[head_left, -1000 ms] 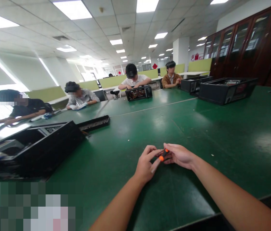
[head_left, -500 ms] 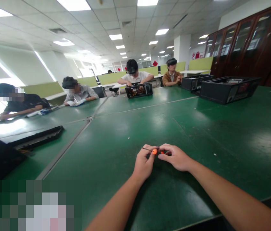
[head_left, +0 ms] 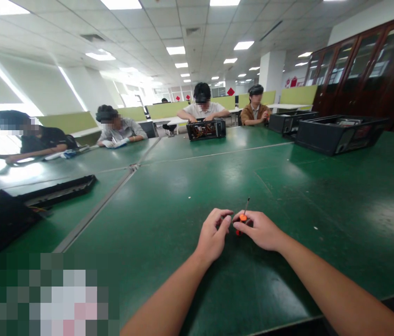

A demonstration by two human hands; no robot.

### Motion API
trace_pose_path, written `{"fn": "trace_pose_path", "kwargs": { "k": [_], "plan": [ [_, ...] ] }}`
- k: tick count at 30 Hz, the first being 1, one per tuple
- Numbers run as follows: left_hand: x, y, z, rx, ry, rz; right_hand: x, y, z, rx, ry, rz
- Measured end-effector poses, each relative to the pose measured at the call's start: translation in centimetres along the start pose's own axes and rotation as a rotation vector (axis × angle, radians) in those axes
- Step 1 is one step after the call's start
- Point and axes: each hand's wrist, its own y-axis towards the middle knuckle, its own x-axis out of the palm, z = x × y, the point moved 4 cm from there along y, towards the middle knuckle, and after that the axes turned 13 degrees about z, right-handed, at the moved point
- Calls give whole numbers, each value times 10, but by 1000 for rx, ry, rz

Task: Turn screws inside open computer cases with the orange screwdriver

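A screwdriver with an orange and black handle is upright in my right hand, its thin shaft pointing up and slightly right. The thumb and fingers of that hand close around the handle and hide part of it. Just to the left is my left hand, its fingers curved and thumb apart from them. I see nothing in its grasp, and a narrow gap separates it from the screwdriver. Both hands are over the green table.
Black computer cases stand at the far right. Another opened case has a co-worker's hands in it. Dark case parts lie at the left, and a metal seam crosses the tabletop. Several people sit around the far side.
The screwdriver has turned from lying sideways, shaft to the left, to standing upright. My left hand has let go of it. The view has shifted slightly left.
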Motion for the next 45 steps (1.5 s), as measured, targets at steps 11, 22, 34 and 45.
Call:
{"fn": "trace_pose_path", "kwargs": {
  "k": [11,22,34,45],
  "plan": [
    [1,-1,1,23,64,-14,-9,1,1,1,77,141],
    [1,-1,0,35,53,-12,-10,0,0,6,99,165],
    [1,-1,1,37,52,-10,-7,0,1,9,25,99],
    [1,0,0,46,58,-11,-15,1,0,16,24,203]
  ]
}}
